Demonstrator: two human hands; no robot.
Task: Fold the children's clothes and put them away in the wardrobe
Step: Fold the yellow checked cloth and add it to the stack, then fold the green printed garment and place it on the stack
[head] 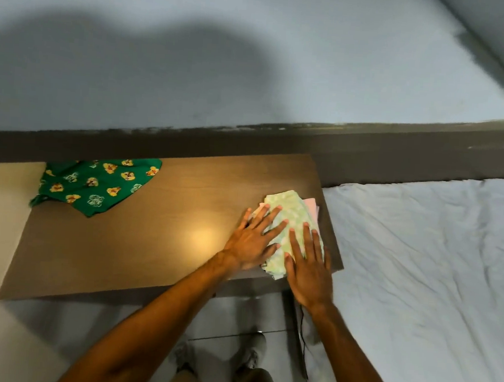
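A folded pale green and white patterned garment [291, 214] lies at the right end of the brown table [151, 243], on top of a folded pink garment [311, 205] whose edges peek out. My left hand [256, 239] rests flat on the green garment's left side, fingers spread. Flat on its right side lies my right hand [308, 266]. A dark green garment printed with yellow cartoon figures [96, 184] lies unfolded at the table's far left, apart from both hands.
A bed with a rumpled white sheet [418, 262] adjoins the table on the right. A dark ledge [247, 148] and a pale wall run behind the table. My shoes [251, 352] stand on the floor below.
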